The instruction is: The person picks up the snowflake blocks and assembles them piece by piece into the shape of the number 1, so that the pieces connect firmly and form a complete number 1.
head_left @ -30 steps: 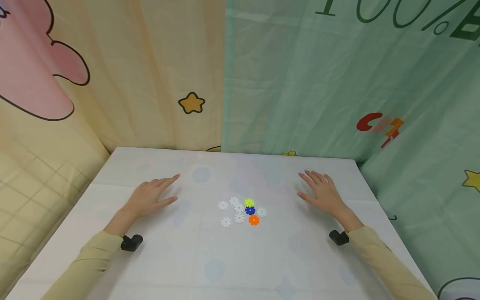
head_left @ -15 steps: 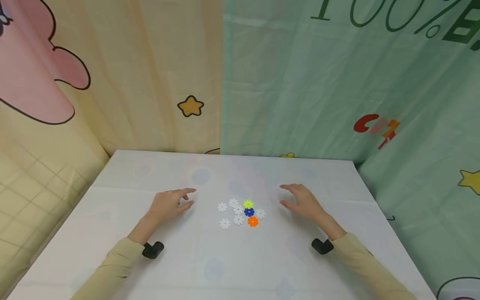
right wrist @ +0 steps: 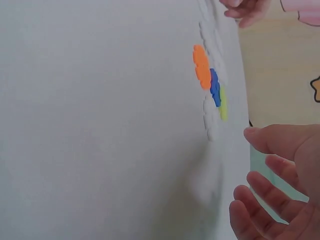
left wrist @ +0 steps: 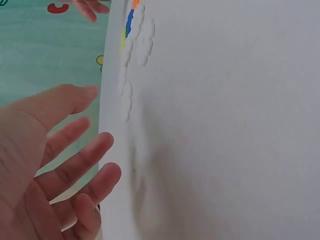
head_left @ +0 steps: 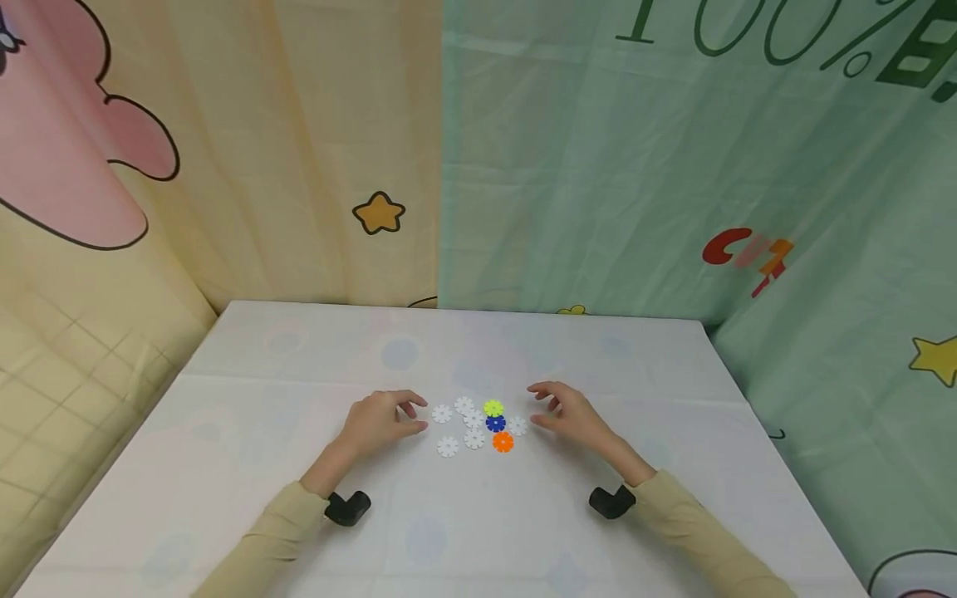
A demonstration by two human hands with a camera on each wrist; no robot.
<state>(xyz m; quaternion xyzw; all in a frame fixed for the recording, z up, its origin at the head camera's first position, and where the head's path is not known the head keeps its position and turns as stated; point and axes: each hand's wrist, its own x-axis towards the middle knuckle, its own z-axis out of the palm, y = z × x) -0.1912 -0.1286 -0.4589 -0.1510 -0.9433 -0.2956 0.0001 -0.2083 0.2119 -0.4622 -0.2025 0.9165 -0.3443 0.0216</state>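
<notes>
Several flat, notched plastic discs shaped like snowflakes or flowers lie in a loose cluster at mid-table. In the head view an orange disc (head_left: 503,442) is nearest, with a blue disc (head_left: 496,423) and a yellow-green disc (head_left: 493,408) behind it. White discs surround them, among them a white disc (head_left: 448,447) at the front left and a white disc (head_left: 517,426) on the right. My left hand (head_left: 381,418) hovers just left of the cluster, fingers relaxed and apart from the thumb. Opposite it, my right hand (head_left: 571,414) hovers by the right white disc, fingers loosely bent. Both hold nothing.
A white cloth with pale dots covers the table (head_left: 419,531). Patterned curtains, a yellow curtain (head_left: 314,149) and a green curtain (head_left: 583,166), hang behind its far edge. Each wrist carries a black camera, such as the left wrist camera (head_left: 348,508).
Both hands have moved inward from the sides of the table toward the discs, and their spread fingers have bent a little. The discs lie as before; the head view has shifted slightly.
</notes>
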